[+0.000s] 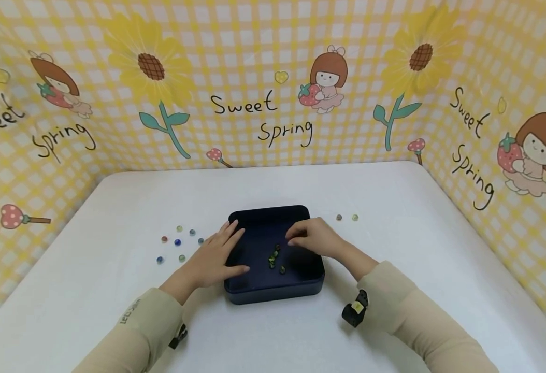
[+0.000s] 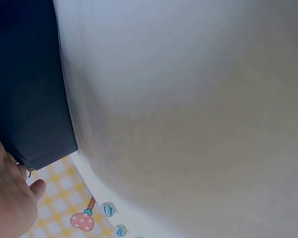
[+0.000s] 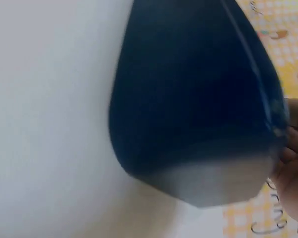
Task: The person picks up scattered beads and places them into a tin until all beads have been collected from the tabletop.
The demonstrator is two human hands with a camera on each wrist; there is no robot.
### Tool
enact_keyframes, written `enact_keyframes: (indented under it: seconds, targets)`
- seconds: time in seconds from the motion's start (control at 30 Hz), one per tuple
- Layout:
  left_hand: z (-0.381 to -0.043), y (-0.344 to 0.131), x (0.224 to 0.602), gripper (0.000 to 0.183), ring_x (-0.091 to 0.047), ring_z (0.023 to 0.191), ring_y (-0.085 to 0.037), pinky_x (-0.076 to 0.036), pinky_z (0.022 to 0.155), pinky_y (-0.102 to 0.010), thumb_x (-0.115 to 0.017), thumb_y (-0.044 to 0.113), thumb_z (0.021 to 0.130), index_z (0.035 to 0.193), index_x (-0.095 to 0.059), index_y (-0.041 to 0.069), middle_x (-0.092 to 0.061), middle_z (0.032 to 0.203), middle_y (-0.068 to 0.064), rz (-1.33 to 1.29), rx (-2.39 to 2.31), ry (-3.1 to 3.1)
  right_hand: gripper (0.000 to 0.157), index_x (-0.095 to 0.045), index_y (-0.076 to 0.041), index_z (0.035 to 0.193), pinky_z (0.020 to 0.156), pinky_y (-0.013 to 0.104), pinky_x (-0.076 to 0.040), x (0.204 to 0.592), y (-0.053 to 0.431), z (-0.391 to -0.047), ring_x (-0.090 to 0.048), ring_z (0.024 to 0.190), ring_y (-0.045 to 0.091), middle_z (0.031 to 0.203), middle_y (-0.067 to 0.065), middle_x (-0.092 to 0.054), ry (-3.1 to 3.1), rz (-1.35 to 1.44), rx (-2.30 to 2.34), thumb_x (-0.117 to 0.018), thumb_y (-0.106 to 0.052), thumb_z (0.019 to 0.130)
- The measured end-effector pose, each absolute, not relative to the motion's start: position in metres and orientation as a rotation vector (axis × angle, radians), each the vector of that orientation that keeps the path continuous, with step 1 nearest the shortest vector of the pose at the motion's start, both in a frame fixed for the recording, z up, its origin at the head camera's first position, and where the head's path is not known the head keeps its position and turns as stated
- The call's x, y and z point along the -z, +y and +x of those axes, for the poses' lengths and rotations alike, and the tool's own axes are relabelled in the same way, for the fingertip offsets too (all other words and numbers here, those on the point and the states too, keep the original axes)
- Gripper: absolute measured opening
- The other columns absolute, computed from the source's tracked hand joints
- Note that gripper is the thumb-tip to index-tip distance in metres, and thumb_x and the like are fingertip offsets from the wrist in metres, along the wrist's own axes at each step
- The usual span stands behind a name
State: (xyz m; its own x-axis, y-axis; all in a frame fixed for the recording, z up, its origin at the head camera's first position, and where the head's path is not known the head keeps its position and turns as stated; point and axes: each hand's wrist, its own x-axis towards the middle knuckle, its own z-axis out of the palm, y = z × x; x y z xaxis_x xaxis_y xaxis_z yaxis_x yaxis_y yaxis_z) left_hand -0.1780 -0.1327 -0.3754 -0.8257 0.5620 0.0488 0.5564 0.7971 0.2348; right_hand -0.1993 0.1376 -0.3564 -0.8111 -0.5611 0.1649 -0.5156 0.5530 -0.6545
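Note:
A dark blue tray (image 1: 275,295) with rounded corners stands on the white table. Inside it lie several glass marbles (image 1: 273,259), greenish and amber, mostly in a short row. My left hand (image 1: 212,256) rests over the tray's left rim, fingers spread and thumb reaching inside. Above the tray's right side is my right hand (image 1: 317,237), its fingers bent and thumb and fingertips close together; whether a marble is between them is hidden. In the right wrist view, the tray's side (image 3: 188,99) hides part of that hand.
Left of the tray lie several loose marbles (image 1: 177,242), blue, red and green. Two more marbles (image 1: 355,217) lie to its right, towards the back. A yellow checked cloth (image 1: 254,52) stands as a wall round the table's back and sides.

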Motion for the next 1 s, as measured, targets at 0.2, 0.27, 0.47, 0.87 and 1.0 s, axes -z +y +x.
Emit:
enact_keyframes:
  seconds: [0.2,0.27,0.47,0.87,1.0]
  targets:
    - [-0.18,-0.134,0.375,0.086,-0.001,0.129,-0.026,-0.014,0.099,-0.048,-0.043,0.063,0.077,0.138,-0.018,0.008,-0.006,0.143,-0.011,0.935,-0.366,2.96,0.016,-0.066,-0.004,0.092,0.077,0.035,-0.045,0.351,0.158,-0.203,-0.059,0.077,0.011,0.085,0.0,-0.064,2.752,-0.782,1.308,-0.063,-0.014,0.079]
    - [-0.18,-0.134,0.375,0.087,-0.001,0.129,-0.026,-0.014,0.099,-0.048,-0.042,0.064,0.077,0.138,-0.019,0.007,-0.006,0.143,-0.011,0.936,-0.365,2.96,0.017,-0.066,-0.004,0.092,0.078,0.033,-0.044,0.35,0.163,-0.203,-0.059,0.079,0.013,0.086,0.001,-0.064,2.763,-0.731,1.344,-0.063,-0.014,0.078]
    - [-0.18,-0.133,0.376,0.087,-0.002,0.129,-0.027,-0.015,0.099,-0.048,-0.045,0.062,0.076,0.138,-0.02,0.006,-0.008,0.143,-0.012,0.937,-0.363,2.965,0.018,-0.065,-0.002,0.093,0.071,0.028,-0.048,0.349,0.179,-0.204,-0.059,0.083,0.018,0.089,0.005,-0.064,2.793,-0.614,1.386,-0.062,-0.013,0.079]
    - [-0.178,-0.132,0.374,0.086,-0.002,0.129,-0.028,-0.014,0.099,-0.048,-0.047,0.06,0.077,0.137,-0.021,0.006,-0.008,0.143,-0.013,0.934,-0.37,2.963,0.021,-0.064,0.001,0.095,0.071,0.034,-0.047,0.355,0.217,-0.213,-0.059,0.084,0.022,0.09,0.01,-0.064,2.872,-0.4,1.427,-0.061,-0.015,0.08]
    - [-0.179,-0.132,0.375,0.086,-0.002,0.129,-0.027,-0.014,0.1,-0.047,-0.047,0.06,0.077,0.138,-0.02,0.006,-0.007,0.143,-0.012,0.927,-0.37,2.959,0.022,-0.064,0.002,0.096,0.072,0.036,-0.046,0.357,0.229,-0.215,-0.058,0.085,0.024,0.092,0.012,-0.063,2.892,-0.336,1.434,-0.061,-0.015,0.081]
